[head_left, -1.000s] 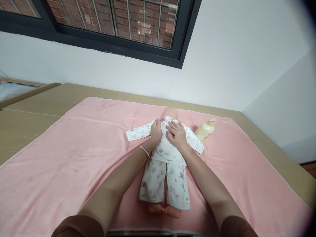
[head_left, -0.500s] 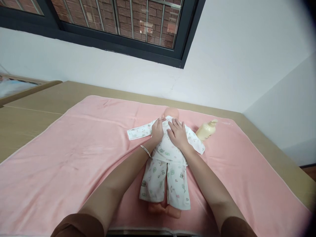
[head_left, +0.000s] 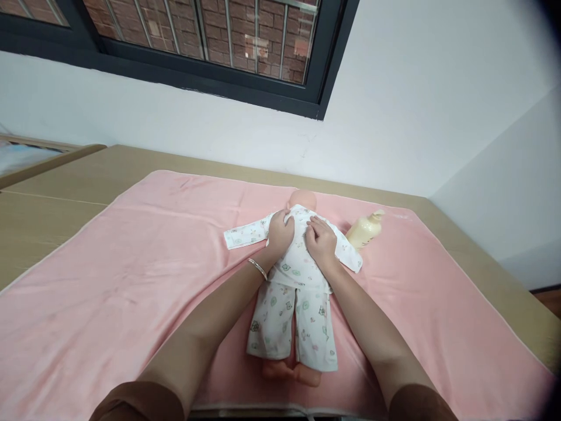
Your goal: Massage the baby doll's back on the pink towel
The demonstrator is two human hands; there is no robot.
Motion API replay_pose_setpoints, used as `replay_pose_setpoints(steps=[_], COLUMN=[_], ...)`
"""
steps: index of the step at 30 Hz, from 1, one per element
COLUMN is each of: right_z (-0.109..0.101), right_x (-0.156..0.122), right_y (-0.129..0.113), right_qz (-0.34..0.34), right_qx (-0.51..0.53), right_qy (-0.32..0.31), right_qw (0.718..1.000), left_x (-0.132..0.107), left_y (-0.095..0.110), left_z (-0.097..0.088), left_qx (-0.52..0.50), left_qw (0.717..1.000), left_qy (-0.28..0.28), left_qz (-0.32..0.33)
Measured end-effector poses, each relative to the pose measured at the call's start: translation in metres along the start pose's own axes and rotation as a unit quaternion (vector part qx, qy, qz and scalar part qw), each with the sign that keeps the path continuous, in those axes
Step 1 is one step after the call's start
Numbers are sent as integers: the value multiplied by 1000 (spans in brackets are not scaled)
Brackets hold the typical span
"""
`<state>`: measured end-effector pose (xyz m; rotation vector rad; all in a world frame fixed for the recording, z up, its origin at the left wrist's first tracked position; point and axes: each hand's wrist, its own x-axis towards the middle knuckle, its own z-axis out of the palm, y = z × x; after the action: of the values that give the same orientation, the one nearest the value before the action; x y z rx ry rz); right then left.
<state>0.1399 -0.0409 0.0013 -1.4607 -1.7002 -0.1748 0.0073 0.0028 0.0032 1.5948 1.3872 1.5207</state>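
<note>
A wooden table (head_left: 70,178) carries a pink blanket (head_left: 131,280), whose far edge runs just inside the table's far edge. On it lies a doll (head_left: 296,275), head toward the table's far edge, feet close to the near edge. Its patterned white top (head_left: 295,254) has both sleeves spread out; the matching trousers (head_left: 272,327) end above the bare feet. A cream bottle (head_left: 364,232) is beside one sleeve, toward the blanket's far right corner. The left hand (head_left: 281,234) and right hand (head_left: 322,241) rest apart on the top, below the shoulders, fingers partly curled; whether either pinches cloth I cannot tell. A bangle (head_left: 258,268) circles the left wrist.
</note>
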Motion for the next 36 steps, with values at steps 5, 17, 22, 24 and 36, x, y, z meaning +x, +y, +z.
replay_pose_setpoints(steps=[5, 17, 22, 24, 36], right_z=[-1, 0, -1, -1, 0], right_x=[8, 24, 31, 35, 33], right_y=[8, 12, 12, 13, 10], right_qz=[71, 119, 167, 190, 133], right_qx=[0, -27, -17, -10, -86], right_qy=[-9, -92, -131, -145, -172], right_qw=[997, 988, 977, 971, 972], left_x=[-1, 7, 9, 9, 10], left_y=[-4, -2, -6, -9, -15], left_z=[2, 1, 2, 3, 3], left_qx=[113, 255, 283, 292, 282], left_qw=[992, 964, 954, 948, 941], left_qy=[0, -61, -72, -78, -109], left_qz=[52, 50, 69, 97, 150])
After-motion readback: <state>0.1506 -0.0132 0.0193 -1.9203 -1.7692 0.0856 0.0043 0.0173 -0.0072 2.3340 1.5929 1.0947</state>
